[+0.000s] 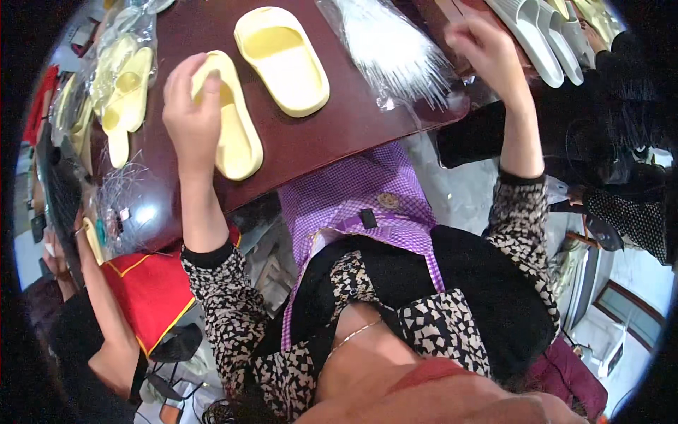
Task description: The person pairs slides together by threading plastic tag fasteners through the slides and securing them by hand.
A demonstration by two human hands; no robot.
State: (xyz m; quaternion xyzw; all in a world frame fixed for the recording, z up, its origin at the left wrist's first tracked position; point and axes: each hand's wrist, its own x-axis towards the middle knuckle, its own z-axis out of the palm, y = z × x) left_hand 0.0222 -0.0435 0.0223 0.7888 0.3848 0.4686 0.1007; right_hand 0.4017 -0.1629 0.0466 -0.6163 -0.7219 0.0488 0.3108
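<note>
Closest to me is the neck (360, 343) of the person at the desk (339, 127). The left hand (194, 99), its grip spread, hovers at or touches one pale-yellow slide sandal (241, 141); its mate (300, 81) lies beside it. The right hand (487, 53) curls near clear-bagged white strips (395, 53); whether it's pinching anything, I can't tell.

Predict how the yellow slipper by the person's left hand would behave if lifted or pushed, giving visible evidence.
The yellow slipper looks moulded in one piece, perhaps foam, so it is probably light for its size. Its thick sole should flex slightly rather than flop. Lying flat on the glossy table, it would likely slide, not roll.
</note>
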